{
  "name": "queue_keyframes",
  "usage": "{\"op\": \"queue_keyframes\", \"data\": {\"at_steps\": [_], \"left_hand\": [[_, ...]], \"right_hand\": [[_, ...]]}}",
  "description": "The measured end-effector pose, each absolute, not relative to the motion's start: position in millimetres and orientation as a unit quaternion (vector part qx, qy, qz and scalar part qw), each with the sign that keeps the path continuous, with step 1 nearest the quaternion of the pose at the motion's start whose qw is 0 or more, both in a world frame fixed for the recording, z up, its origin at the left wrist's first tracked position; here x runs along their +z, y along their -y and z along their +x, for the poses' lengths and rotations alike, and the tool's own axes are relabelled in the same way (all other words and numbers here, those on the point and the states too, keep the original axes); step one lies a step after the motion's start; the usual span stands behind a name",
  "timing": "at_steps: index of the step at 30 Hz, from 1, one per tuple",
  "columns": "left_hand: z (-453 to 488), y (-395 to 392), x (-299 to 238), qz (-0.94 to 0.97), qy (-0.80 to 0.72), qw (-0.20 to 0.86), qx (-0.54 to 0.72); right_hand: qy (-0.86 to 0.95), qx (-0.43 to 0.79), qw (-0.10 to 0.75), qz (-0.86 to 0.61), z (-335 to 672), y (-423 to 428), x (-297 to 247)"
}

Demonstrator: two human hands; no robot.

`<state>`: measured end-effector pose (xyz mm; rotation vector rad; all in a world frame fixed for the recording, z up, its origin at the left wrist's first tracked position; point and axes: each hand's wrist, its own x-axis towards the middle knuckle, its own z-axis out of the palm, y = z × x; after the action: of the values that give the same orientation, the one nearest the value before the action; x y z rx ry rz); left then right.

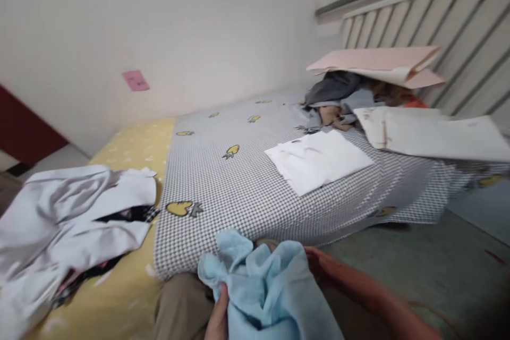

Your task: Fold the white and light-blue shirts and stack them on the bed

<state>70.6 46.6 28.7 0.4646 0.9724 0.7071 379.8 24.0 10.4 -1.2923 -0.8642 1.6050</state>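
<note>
A crumpled light blue cloth garment (pixel 274 287) lies bunched over my lap at the bottom of the view. My left hand (pixel 218 314) grips its left edge, with the thumb on top and the other fingers hidden underneath. On the far side, my right hand (pixel 322 266) holds the garment's right edge, its fingertips tucked behind the fabric. Just beyond is the checked bed sheet (pixel 211 180), printed with yellow pineapple-like shapes. A flat white folded cloth (pixel 319 160) rests on that sheet, ahead and to the right.
Loose white and grey clothes (pixel 79 218) are heaped on the yellow sheet (pixel 139 143) at left. At right, a pink cardboard sheet (pixel 374 58) tops a dark clothes pile (pixel 332 90), beside a whitish flat bag-like thing (pixel 434 133). A slatted headboard (pixel 430 26) stands behind.
</note>
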Motion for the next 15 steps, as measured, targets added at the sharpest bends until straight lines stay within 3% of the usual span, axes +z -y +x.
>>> {"op": "queue_keyframes", "data": {"at_steps": [3,5,11,15], "left_hand": [[60.6,-51.3,50.4,0.234,-0.413,0.793,0.382],[46.1,-56.0,71.4,0.251,-0.411,0.754,0.446],[-27.9,-75.4,111.9,0.216,-0.422,0.564,0.676],[-69.1,-76.0,75.8,0.121,-0.54,0.502,0.664]], "right_hand": [[0.503,0.664,0.324,-0.449,340.2,-19.0,48.8],[0.511,0.636,0.312,-0.487,325.2,-28.5,65.4],[0.337,0.475,0.555,-0.594,310.8,-80.9,79.5],[0.301,0.418,0.563,-0.645,311.0,-90.2,54.8]]}}
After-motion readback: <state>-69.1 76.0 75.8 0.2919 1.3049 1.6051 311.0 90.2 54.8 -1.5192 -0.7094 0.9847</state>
